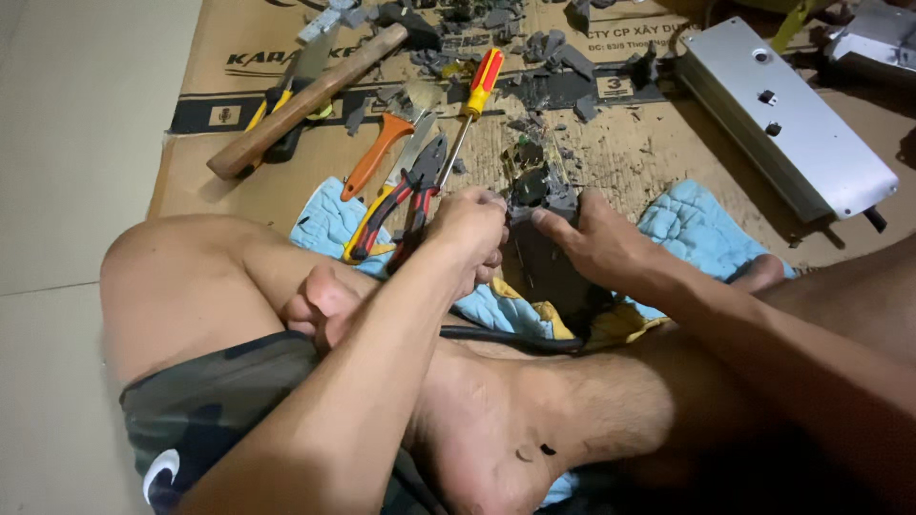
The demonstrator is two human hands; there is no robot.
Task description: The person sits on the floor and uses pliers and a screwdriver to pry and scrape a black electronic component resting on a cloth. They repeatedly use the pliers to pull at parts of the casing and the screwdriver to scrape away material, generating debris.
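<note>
Flattened cardboard covers the floor, a hammer near its left edge and pliers mid-sheet. Both hands clamp a dark block over the blue cloth, left hand fisted on its side, right hand pinching its top. It looks stiff, brittle and crumbly, best held low by its solid sides.

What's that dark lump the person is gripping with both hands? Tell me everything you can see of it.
The dark block is a grey-black chunk, seemingly hard potted material, with a rough, broken top where a round part and small bits show. It stands roughly upright over the blue cloth and cardboard sheet. The left hand presses its left side and the right hand clasps its right, thumb across the front. Grey chips of similar material lie behind it.
</note>
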